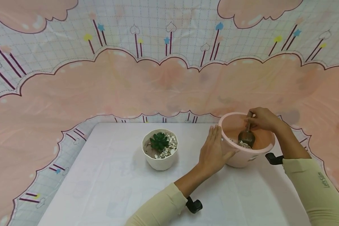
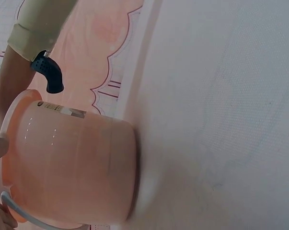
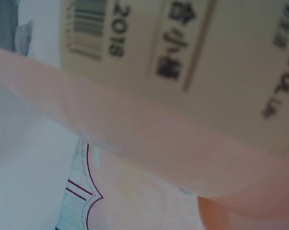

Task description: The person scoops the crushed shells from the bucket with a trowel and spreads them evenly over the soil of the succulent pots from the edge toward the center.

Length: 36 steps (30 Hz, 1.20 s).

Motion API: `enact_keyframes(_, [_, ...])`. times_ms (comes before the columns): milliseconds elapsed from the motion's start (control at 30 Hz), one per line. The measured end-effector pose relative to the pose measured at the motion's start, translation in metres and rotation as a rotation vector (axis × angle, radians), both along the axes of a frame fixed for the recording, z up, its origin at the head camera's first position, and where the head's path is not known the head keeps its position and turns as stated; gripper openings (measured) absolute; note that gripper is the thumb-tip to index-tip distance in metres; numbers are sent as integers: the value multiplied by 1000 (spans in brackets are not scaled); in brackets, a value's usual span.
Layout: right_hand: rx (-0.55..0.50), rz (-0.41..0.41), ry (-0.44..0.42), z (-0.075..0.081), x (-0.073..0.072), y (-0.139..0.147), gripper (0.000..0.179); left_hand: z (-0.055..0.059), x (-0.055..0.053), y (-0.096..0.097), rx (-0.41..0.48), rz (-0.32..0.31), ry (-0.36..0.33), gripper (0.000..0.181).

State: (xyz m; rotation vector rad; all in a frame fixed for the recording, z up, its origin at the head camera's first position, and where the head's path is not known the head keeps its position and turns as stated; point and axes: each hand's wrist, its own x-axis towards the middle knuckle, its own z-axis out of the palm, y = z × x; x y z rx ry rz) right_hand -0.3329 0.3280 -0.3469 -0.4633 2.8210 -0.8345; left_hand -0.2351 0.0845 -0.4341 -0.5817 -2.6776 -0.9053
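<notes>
In the head view, a pink bucket [image 1: 243, 158] stands at the right of the white table. My right hand [image 1: 261, 119] reaches over its rim and grips the handle of a small dark scoop [image 1: 246, 137], whose bowl points down inside. Pale stone chips [image 1: 244, 144] lie by the bowl. My left hand [image 1: 213, 152] rests against the bucket's left side, fingers straight, thumb along the front rim. In the left wrist view, only parts of that hand show beside the bucket [image 2: 82, 163]. A close-up of the bucket's label [image 3: 221, 72] fills much of the right wrist view, where no hand is visible.
Left of the bucket stands a white faceted pot [image 1: 159, 164] with a green succulent [image 1: 159, 142]; white chips [image 1: 170, 147] cover its right part. A grey bucket handle [image 2: 27, 215] hangs along the bucket's side. A patterned cloth [image 1: 169, 84] hangs behind the table [image 1: 115, 182].
</notes>
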Motion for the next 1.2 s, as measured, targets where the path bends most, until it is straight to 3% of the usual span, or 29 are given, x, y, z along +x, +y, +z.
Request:
enact_keyframes(300, [-46,-69,-51,0,5,0,21,-1,-2,0,11,6,10,105])
enact_keyframes(633, [-74,-169,-43,-4,18,0,24,-1,0,1,14,7,-2,105])
enact_keyframes(1067, [-188,-258,-165,-7,27,-10,26,0,1,1,1,22,-1,106])
enact_keyframes(1200, [-190,-283,-158,-8,28,-13,26,0,1,1,7,19,-1,106])
